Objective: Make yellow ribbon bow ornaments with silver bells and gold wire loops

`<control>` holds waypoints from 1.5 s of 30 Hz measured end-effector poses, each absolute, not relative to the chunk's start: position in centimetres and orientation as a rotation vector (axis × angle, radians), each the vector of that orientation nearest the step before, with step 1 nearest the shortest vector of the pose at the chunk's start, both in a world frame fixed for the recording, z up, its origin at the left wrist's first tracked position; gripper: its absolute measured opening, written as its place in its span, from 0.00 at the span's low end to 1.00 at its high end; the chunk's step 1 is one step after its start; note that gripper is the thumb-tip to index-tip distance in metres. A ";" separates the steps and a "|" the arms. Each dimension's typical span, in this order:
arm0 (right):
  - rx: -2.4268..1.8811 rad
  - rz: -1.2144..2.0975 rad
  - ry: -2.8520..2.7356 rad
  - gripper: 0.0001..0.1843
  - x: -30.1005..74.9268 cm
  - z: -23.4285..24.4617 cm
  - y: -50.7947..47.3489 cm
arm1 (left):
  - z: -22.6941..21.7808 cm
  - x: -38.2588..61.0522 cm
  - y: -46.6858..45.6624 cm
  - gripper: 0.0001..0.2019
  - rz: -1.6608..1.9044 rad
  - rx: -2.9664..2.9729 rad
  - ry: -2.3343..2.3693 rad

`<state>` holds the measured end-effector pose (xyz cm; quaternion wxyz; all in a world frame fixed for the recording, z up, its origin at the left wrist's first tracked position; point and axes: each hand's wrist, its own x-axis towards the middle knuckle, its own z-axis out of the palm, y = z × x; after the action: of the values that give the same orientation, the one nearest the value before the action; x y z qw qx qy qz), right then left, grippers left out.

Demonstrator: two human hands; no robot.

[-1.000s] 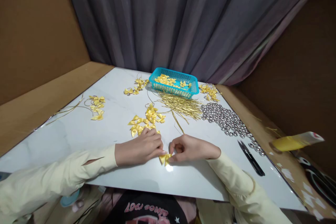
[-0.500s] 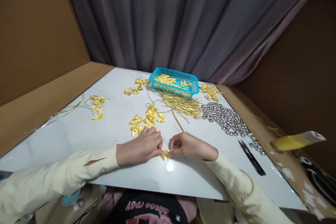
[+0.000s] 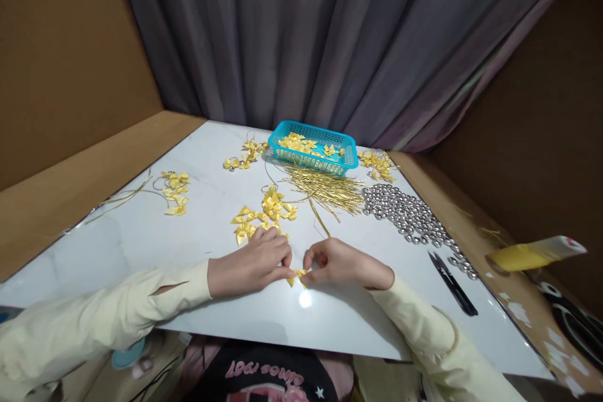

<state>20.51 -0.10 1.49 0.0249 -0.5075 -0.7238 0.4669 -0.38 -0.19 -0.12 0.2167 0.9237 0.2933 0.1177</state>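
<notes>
Between my two hands, low over the front of the white table, is a small yellow ribbon bow [image 3: 296,277]. My left hand [image 3: 264,259] pinches its left side with thumb and fingers. On the other side, my right hand [image 3: 332,262] grips the bow's right edge between thumb and forefinger. Just beyond my left hand lies a loose cluster of yellow bows [image 3: 257,217], partly hidden by the knuckles. A thin gold strip [image 3: 320,218] points toward my right hand from a pile of gold twist ties [image 3: 330,190].
A turquoise basket [image 3: 311,166] with yellow bows stands at the back. Silver beads [image 3: 407,213] spread along the right, near black thread snips [image 3: 453,284]. More bows [image 3: 175,193] lie at left. A yellow bottle [image 3: 532,253] and black scissors [image 3: 572,320] are beyond the right edge.
The bow has turned slightly between my fingertips, and a bit more of it shows. Both hands stay in nearly the same place.
</notes>
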 end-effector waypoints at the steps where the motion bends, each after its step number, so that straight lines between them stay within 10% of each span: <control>1: -1.564 1.439 -2.244 0.13 20.5 1.6 -0.1 | -0.1 -0.4 -0.2 0.08 0.320 2.549 0.808; 45: -1.623 1.324 -2.277 0.14 20.3 1.5 -0.4 | 0.3 -0.6 0.2 0.16 0.229 2.474 0.892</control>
<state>20.32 -0.45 1.52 0.0238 -0.5244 -0.7359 0.4278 -0.56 0.16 0.33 0.2483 0.9078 0.3275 0.0841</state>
